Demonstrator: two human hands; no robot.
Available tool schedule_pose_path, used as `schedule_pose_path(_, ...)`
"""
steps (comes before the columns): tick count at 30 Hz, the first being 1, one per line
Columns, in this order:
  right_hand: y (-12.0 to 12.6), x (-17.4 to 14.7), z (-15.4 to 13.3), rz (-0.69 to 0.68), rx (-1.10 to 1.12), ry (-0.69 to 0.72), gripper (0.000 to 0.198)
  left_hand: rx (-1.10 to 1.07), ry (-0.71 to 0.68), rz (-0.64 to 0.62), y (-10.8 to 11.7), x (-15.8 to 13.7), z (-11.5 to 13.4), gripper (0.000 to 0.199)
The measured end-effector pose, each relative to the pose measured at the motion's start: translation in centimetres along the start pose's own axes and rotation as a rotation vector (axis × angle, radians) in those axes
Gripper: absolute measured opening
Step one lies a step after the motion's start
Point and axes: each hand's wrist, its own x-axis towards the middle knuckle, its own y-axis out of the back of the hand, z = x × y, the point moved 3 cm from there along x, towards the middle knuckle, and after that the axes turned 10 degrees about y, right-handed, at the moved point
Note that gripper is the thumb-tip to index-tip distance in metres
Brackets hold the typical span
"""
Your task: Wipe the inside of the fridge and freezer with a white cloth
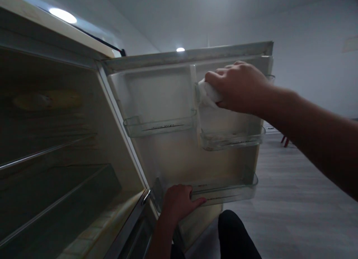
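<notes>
My right hand point(237, 87) is closed around a crumpled white cloth or tissue point(208, 93), held in front of the upper right part of the open fridge door point(165, 91). Whether the cloth touches the door panel I cannot tell. Low on the door, my left hand point(180, 203) grips the front wall of the clear bottom door bin point(226, 194), its thumb outside and its fingers curled over the rim. Above it are two more clear bins, a left door bin point(162, 127) and a right door bin point(232, 140).
The dark fridge interior at left has a glass shelf point(50, 150), a clear drawer point(69, 199) and a yellowish long item point(47, 100) at the back. My dark-clothed knee point(233, 229) is below the door. Grey wood-look floor point(302, 199) extends right, with red legs point(285, 140) farther off.
</notes>
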Motion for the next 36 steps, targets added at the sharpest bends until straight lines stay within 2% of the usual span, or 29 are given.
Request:
schedule_pose_path(3,-0.9,0.8,-1.1,0.084,0.021,-0.004,0.035,0.009,0.003,0.017,0.0,0.4,0.4,0.068)
schedule_pose_path(6,-1.6,-0.1,-0.9,0.139,0.019,-0.021,0.038,0.003,-0.004,0.026,0.1,0.9,0.8,0.067)
schedule_pose_path(12,-4.3,-5.1,4.2,0.105,0.042,-0.054,0.057,-0.002,0.014,0.021,0.0,1.2,1.1,0.067)
schedule_pose_path(14,-5.1,-7.1,5.5,0.209,0.049,-0.043,0.056,-0.004,0.007,0.031,0.0,1.2,1.1,0.067)
schedule_pose_path(16,-5.4,-9.2,5.6,0.449,0.0,-0.049,0.047,-0.006,-0.008,0.037,0.0,1.1,0.9,0.067)
schedule_pose_path(18,-5.2,-10.8,4.2,0.645,-0.063,0.018,0.031,-0.001,-0.016,0.024,-0.1,0.8,0.5,0.069)
schedule_pose_path(19,-5.0,-11.1,3.1,0.655,-0.07,0.109,0.024,0.004,-0.014,0.009,-0.2,0.6,0.2,0.07)
schedule_pose_path(20,-4.8,-11.1,1.8,0.602,-0.049,0.225,0.018,0.007,-0.012,-0.008,-0.3,0.5,-0.1,0.071)
schedule_pose_path(22,-4.5,-10.3,-0.7,0.395,0.056,0.435,0.022,0.01,-0.018,-0.042,-0.4,0.1,-0.6,0.071)
schedule_pose_path(24,-4.0,-8.7,-2.2,0.231,0.153,0.501,0.031,0.005,-0.023,-0.053,-0.3,-0.1,-0.8,0.072)
schedule_pose_path(28,-4.5,-5.2,-2.6,0.058,0.139,0.341,0.033,-0.008,-0.017,-0.01,-0.1,0.4,0.1,0.071)
schedule_pose_path(32,-6.3,-4.1,-2.5,-0.115,0.075,0.165,0.028,-0.011,-0.022,0.038,0.1,1.2,1.4,0.067)
schedule_pose_path(34,-6.6,-4.3,-2.5,-0.148,0.072,0.107,0.028,-0.016,-0.019,0.044,0.1,1.4,1.7,0.067)
schedule_pose_path(36,-6.4,-4.4,-2.4,-0.118,0.067,0.045,0.03,-0.023,-0.021,0.046,0.2,1.3,1.6,0.068)
